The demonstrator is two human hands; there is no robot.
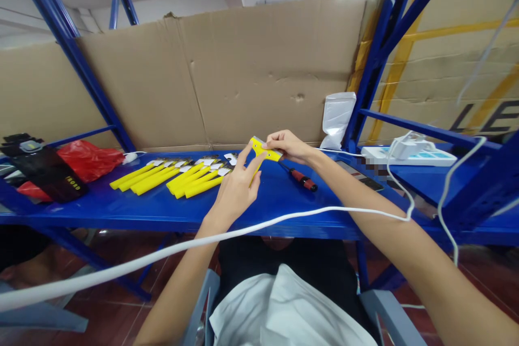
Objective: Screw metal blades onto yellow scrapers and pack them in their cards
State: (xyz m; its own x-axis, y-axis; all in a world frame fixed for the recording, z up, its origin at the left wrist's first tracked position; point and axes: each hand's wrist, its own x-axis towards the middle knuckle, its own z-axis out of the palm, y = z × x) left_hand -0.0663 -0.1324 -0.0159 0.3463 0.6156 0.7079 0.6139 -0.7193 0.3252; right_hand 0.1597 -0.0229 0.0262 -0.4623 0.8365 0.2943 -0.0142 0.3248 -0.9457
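Note:
Above the blue shelf, a yellow scraper (272, 154) with a wide head is held between both hands. My left hand (239, 184) is closed round its handle, its fingers reaching up to the head. At the head's far edge, the fingertips of my right hand (286, 146) pinch the scraper near a thin, pale strip that looks like the blade. A red and black screwdriver (303, 178) lies on the shelf just below my right hand. To the left of my left hand lie several yellow-handled tools (152, 179) in two groups, their heads pointing away from me.
A black box (48, 173) and a red plastic bag (87, 159) are at the left. A white power strip (409, 155), a dark phone (371, 183) and a white pouch (338, 119) sit at the right. One white cable (259, 223) crosses in front of my forearms. Cardboard (243, 75) stands behind.

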